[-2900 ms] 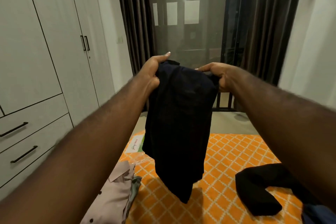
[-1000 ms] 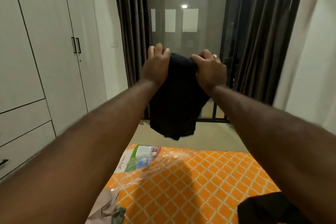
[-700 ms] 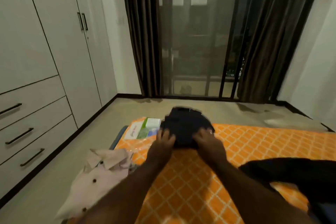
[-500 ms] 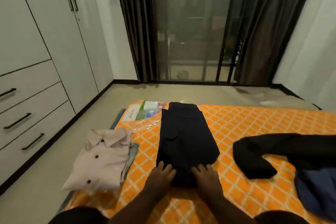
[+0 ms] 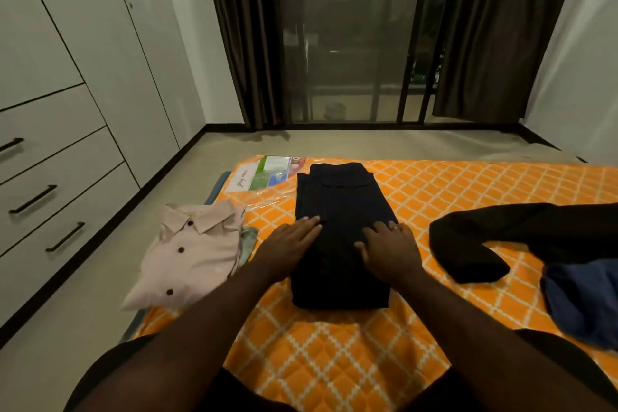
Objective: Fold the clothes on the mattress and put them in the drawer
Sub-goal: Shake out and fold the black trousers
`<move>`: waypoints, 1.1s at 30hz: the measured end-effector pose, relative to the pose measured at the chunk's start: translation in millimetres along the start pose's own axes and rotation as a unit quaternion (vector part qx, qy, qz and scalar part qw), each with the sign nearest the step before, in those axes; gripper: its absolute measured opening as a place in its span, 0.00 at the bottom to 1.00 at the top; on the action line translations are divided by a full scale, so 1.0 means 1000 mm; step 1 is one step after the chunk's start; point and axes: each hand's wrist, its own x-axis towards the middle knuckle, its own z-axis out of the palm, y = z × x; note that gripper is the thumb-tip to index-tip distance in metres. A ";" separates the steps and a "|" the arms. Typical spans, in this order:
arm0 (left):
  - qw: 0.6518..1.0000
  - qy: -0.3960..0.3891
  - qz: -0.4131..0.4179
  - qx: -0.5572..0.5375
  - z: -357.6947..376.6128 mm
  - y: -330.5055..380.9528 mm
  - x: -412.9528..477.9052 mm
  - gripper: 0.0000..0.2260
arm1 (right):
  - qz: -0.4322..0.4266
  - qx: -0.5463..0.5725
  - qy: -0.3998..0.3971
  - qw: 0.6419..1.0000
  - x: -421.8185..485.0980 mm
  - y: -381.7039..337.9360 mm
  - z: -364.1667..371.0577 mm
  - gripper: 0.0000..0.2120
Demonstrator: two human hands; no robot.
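Note:
A dark navy garment lies folded into a long rectangle on the orange quilted mattress. My left hand rests flat on its left edge with straight fingers. My right hand presses flat on its right side, a ring on one finger. A folded pink buttoned shirt lies at the mattress's left edge. To the right sprawl an unfolded black garment and a blue one. The closed drawers sit in the wardrobe on the left.
A plastic-wrapped packet lies at the mattress's far left corner. Bare floor runs between mattress and wardrobe. Dark curtains and a glass sliding door stand at the back. A white wall is on the right.
The dark garment was held up in the air, then laid down on the mattress. Both hands have slid forward from its near end to its middle, pressing flat.

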 end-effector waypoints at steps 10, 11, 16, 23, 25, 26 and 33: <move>0.965 -0.251 0.001 -0.080 0.069 -0.008 -0.001 0.41 | -0.099 0.107 -0.376 0.915 0.009 0.007 0.052 0.41; 0.967 -0.229 -0.005 -0.110 0.072 -0.011 -0.004 0.41 | -0.102 0.132 -0.362 0.917 0.011 0.015 0.050 0.40; 0.978 -0.070 -0.036 -0.192 0.094 -0.008 -0.022 0.33 | 0.023 0.193 -0.125 0.973 0.008 0.066 0.049 0.31; 0.959 0.079 -0.117 -0.246 0.096 0.002 -0.023 0.29 | -0.101 0.098 -0.293 0.946 -0.008 0.050 0.077 0.52; 0.941 0.095 -0.106 -0.308 0.096 0.000 -0.024 0.31 | -0.126 0.107 -0.289 0.943 -0.006 0.045 0.077 0.54; 0.939 0.097 -0.096 -0.317 0.096 -0.004 -0.024 0.33 | -0.132 0.109 -0.287 0.942 -0.006 0.045 0.077 0.54; 0.885 0.069 -0.123 -0.444 0.100 -0.007 -0.014 0.35 | -0.114 0.170 -0.221 0.954 -0.010 0.052 0.080 0.43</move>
